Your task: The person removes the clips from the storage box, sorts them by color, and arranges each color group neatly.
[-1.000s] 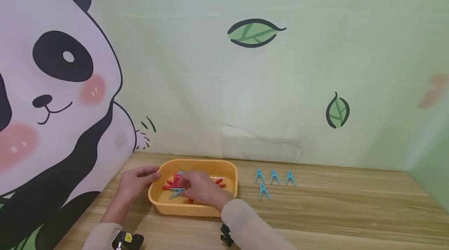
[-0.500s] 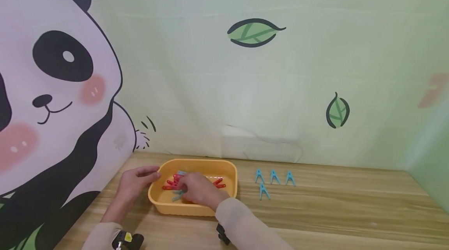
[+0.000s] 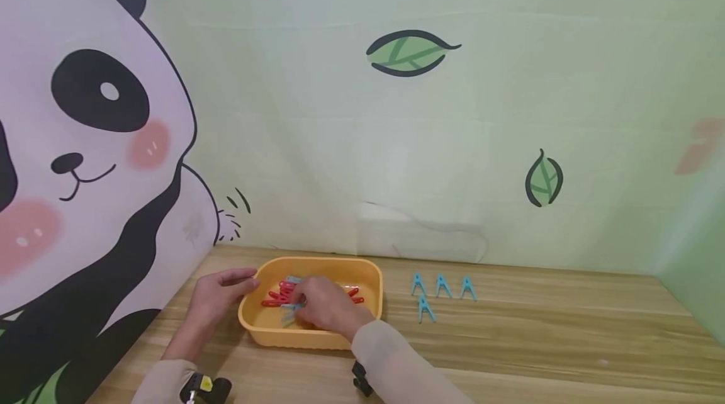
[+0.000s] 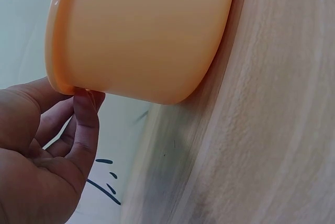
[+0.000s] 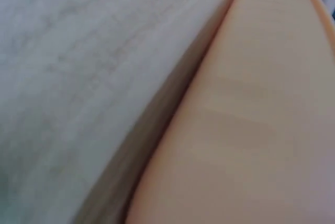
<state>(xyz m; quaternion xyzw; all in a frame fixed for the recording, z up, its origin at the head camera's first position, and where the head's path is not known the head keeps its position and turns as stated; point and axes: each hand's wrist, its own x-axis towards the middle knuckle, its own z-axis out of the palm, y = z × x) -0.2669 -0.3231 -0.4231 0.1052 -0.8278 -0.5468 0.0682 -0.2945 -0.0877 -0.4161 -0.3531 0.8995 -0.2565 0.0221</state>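
Blue clip (image 3: pixel 291 307) sits just left of the right hand (image 3: pixel 328 304)

The clip is inside the yellow tub (image 3: pixel 308 340), low in the middle of the frame. Its blurry end points to the lower left. The right hand is nearer, reaching in from the lower right, fingers bent down. Nobody can tell if they pinch it. The left hand (image 3: pixel 218 294) pinches the tub's left edge.

Pale beige sleeve (image 3: pixel 161 384) behind left hand (image 3: pixel 218 296), plain. I see black wrist camera (image 3: pixel 219 390) below same hand, rounded end, yellow label (image 3: pixel 206 384) on boxy part. Matching right sleeve (image 3: pixel 403 363) behind right hand (image 3: pixel 328 304), softly creased; blocky black unit (image 3: pixel 361 380) beside cuff.
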